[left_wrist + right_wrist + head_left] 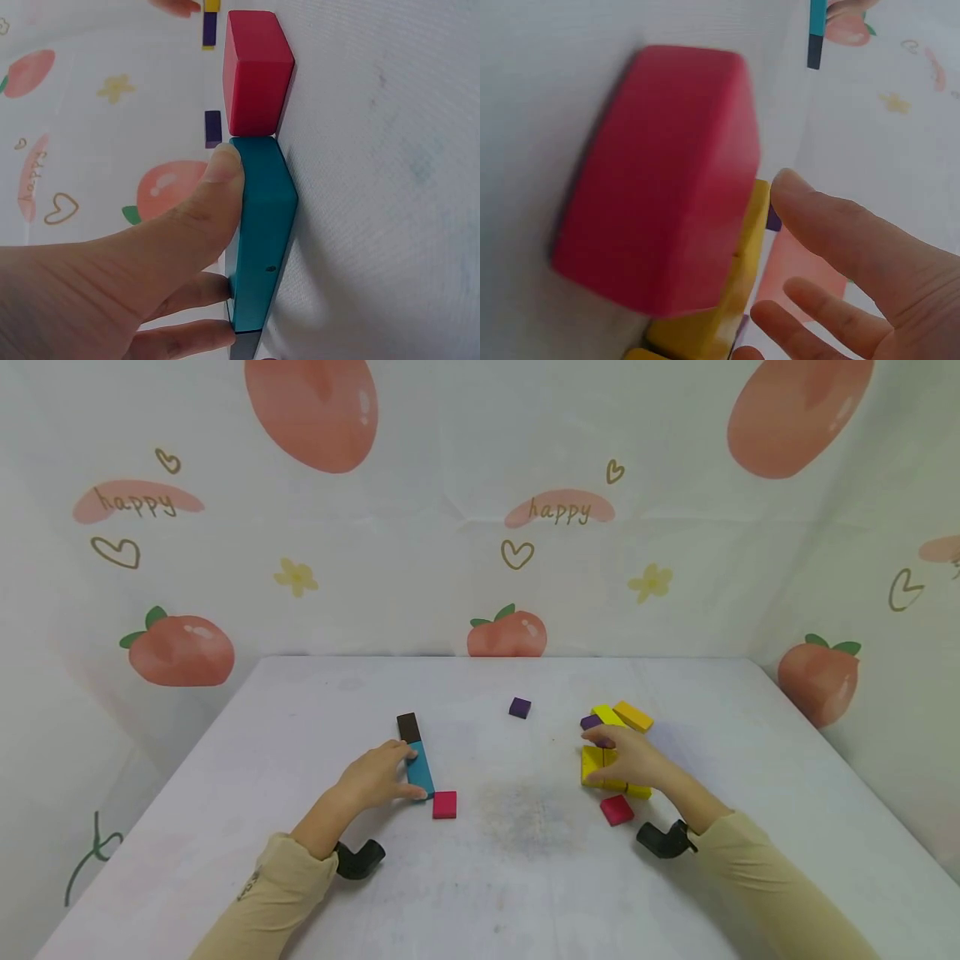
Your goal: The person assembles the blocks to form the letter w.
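Note:
In the head view, my left hand (373, 775) rests on a long blue block (421, 772) at left of centre. The left wrist view shows the thumb at one end of that blue block (262, 225) and fingertips by the other. A dark brown block (408, 727) adjoins its far end, and a red block (445, 805) meets its near corner. My right hand (633, 760) hovers over a group of yellow blocks (592, 765), thumb and fingers apart, holding nothing. Partly under its fingers is a purple block (590, 722). A second red block (617, 810) lies just nearer.
Beyond the right hand lie a yellow block (607, 715) and an orange-yellow block (633, 716). One more purple block (520, 707) sits alone toward the back of the white table (480, 893). A printed fabric backdrop (405, 577) rises behind the table.

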Tool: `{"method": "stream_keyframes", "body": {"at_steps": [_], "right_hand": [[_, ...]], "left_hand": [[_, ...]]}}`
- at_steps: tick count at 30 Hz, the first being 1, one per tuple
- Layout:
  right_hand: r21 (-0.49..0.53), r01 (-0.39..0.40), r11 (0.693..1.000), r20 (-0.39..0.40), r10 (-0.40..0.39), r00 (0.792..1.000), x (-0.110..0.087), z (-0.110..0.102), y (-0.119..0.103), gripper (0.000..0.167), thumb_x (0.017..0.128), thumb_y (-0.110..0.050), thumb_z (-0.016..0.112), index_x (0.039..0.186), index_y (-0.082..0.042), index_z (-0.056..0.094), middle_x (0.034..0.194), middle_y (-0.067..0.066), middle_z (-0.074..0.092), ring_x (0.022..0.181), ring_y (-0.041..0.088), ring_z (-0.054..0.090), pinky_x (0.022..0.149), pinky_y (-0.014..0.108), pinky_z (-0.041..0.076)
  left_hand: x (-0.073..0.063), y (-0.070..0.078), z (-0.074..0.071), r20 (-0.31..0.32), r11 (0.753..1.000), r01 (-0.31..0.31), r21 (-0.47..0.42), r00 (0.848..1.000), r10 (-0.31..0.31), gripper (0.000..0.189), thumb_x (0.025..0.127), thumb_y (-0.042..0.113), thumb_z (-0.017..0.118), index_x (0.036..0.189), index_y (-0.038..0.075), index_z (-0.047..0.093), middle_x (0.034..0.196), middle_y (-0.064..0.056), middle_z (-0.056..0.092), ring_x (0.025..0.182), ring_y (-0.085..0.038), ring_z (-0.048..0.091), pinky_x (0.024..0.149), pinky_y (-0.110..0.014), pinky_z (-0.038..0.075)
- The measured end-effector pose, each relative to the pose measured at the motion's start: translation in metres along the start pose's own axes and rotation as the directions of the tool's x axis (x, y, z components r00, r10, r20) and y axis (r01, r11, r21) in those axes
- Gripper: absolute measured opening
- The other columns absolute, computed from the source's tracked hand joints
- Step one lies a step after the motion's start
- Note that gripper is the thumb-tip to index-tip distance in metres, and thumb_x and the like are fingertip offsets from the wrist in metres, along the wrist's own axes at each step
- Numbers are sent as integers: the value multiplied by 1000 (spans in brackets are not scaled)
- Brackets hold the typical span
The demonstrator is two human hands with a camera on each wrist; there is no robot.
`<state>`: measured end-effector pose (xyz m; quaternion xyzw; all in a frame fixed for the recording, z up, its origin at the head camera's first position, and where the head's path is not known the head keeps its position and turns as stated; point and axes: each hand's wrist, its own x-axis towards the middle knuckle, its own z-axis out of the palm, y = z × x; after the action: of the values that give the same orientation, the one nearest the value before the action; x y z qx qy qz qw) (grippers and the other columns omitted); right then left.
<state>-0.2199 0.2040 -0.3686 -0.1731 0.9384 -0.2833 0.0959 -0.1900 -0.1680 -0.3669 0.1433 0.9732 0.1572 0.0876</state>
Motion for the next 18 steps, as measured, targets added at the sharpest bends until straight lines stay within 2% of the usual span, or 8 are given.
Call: {"method": "stream_keyframes", "body": {"at_steps": [4, 13, 18], "right_hand": [[-16, -21, 1000, 17, 22, 1000, -1, 1, 2, 62, 74, -20, 79, 126, 0, 53, 126, 20, 57, 113, 35, 52, 100, 52, 44], [-47, 37, 998, -9, -38, 999, -2, 4, 5, 61, 72, -17, 80, 123, 4, 54, 121, 23, 60, 110, 36, 54, 98, 52, 45], [-50, 38, 998, -19, -39, 999, -2, 5, 5, 58, 72, -17, 80, 121, 3, 56, 121, 23, 60, 110, 36, 55, 98, 52, 45]], "left_hand": [[0, -1, 1, -5, 1000, -5, 1, 1000, 5, 67, 76, 37, 75, 127, -1, 53, 135, -24, 49, 124, -40, 48, 100, -51, 44], [1, -1, 1, -10, 1000, -7, 14, 1000, 8, 67, 76, 36, 75, 127, -2, 53, 135, -24, 49, 123, -40, 48, 100, -52, 44], [0, 0, 0, -7, 1000, -3, 14, 1000, 3, 66, 77, 36, 74, 127, -1, 53, 135, -24, 49, 123, -40, 48, 100, -52, 44]]}}
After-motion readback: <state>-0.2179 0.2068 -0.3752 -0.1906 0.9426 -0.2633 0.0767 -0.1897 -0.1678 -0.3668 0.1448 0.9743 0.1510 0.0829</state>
